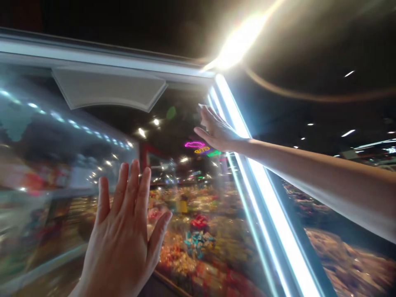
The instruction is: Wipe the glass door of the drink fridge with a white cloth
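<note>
My left hand (122,241) is raised with its fingers spread and its back towards me. It is up against or just in front of a large glass pane (173,165); contact is hard to tell. Further up and to the right, my right hand (216,130) reaches out on a long, stretched arm. Its fingers are extended and its thumb sticks out, near the upper corner of the pane beside a bright light strip (266,194). A small pale patch shows at its fingertips, too blurred to make out. The right palm is hidden.
Through the glass, a heap of colourful packages (198,239) is blurred. A pale frame bar (102,53) runs along the top, with a white curved panel (109,88) under it. A glaring lamp (238,45) shines above. More goods (349,260) lie at the lower right.
</note>
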`<state>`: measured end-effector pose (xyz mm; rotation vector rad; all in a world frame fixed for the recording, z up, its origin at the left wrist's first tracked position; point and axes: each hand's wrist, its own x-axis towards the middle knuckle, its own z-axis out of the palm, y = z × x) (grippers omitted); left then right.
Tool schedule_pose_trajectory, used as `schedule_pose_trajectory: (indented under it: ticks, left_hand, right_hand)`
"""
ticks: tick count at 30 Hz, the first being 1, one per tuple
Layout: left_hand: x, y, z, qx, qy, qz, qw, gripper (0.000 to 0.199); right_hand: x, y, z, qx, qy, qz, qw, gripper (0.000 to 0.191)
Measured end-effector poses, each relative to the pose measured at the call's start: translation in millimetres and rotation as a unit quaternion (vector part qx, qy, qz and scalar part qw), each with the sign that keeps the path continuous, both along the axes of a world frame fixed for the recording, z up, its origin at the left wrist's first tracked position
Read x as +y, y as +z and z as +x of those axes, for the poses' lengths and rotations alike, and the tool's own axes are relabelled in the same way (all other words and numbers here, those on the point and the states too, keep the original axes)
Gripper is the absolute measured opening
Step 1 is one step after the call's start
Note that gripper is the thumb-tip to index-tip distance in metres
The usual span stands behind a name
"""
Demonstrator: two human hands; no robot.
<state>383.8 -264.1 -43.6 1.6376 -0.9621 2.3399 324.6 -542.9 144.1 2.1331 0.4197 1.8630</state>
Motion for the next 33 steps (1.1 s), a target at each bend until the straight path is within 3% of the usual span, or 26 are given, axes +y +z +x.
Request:
schedule_pose_trajectory:
  ticks: [2, 5, 7, 9, 12, 14, 16, 18, 20, 22, 24, 26, 28, 31, 33]
  left_hand:
    - [-0.9, -0.5, -0.2, -0.001, 0.015, 0.003, 1.000, 0.076]
    - [1.9, -2.0, 2.8, 0.003, 0.033, 0.008, 0.999, 0.076]
    - [6.1, -3.9, 6.1, 0.010, 0.037, 0.011, 0.999, 0.077]
    - [12.7, -6.9, 9.7, 0.022, 0.040, 0.010, 0.999, 0.077]
    - [27.7, -13.5, 15.1, 0.044, 0.045, 0.003, 0.998, 0.077]
    - [40.4, -18.6, 18.8, 0.052, 0.052, 0.002, 0.997, 0.077]
    - [54.2, -23.6, 22.3, 0.054, 0.062, 0.002, 0.997, 0.076]
    - [68.4, -28.1, 25.3, 0.061, 0.075, 0.000, 0.995, 0.075]
    - [83.3, -32.2, 27.9, 0.073, 0.086, -0.004, 0.994, 0.075]
    - [99.2, -36.3, 30.5, 0.082, 0.089, -0.007, 0.993, 0.075]
    - [116.1, -40.8, 33.8, 0.087, 0.087, -0.010, 0.992, 0.076]
    - [133.3, -45.5, 38.3, 0.094, 0.086, -0.012, 0.992, 0.076]
    - [149.9, -50.1, 43.5, 0.105, 0.089, -0.015, 0.990, 0.076]
    - [172.6, -56.7, 50.9, 0.114, 0.092, -0.026, 0.989, 0.076]
    - [186.0, -60.8, 54.3, 0.116, 0.093, -0.033, 0.988, 0.075]
  right_hand:
    - [0.3, -15.2, 2.6, -0.002, 0.009, -0.004, 1.000, 0.094]
    - [22.7, -62.2, 13.4, 0.058, 0.047, -0.156, 0.985, 0.106]
    - [38.1, -81.8, 18.1, 0.105, 0.059, -0.257, 0.959, 0.113]
    - [46.0, -76.2, 18.4, 0.120, 0.045, -0.259, 0.957, 0.111]
    - [52.8, -45.3, 18.3, 0.079, 0.012, -0.124, 0.989, 0.103]
    - [65.8, -42.3, 23.4, 0.057, 0.013, -0.090, 0.994, 0.107]
    - [87.6, -63.3, 32.4, 0.070, 0.033, -0.166, 0.983, 0.114]
    - [111.4, -91.1, 41.8, 0.103, 0.053, -0.286, 0.951, 0.115]
    - [128.9, -101.1, 47.7, 0.122, 0.055, -0.352, 0.926, 0.111]
    - [137.9, -84.9, 49.9, 0.109, 0.037, -0.317, 0.942, 0.106]
    - [144.1, -59.4, 51.1, 0.067, 0.012, -0.218, 0.974, 0.101]
    - [155.7, -52.0, 54.4, 0.034, -0.001, -0.164, 0.986, 0.101]
    - [176.2, -73.7, 60.4, 0.036, 0.023, -0.222, 0.974, 0.111]
    - [213.4, -122.9, 69.4, 0.075, 0.074, -0.379, 0.919, 0.118]
    - [233.0, -129.7, 73.5, 0.085, 0.077, -0.405, 0.907, 0.111]
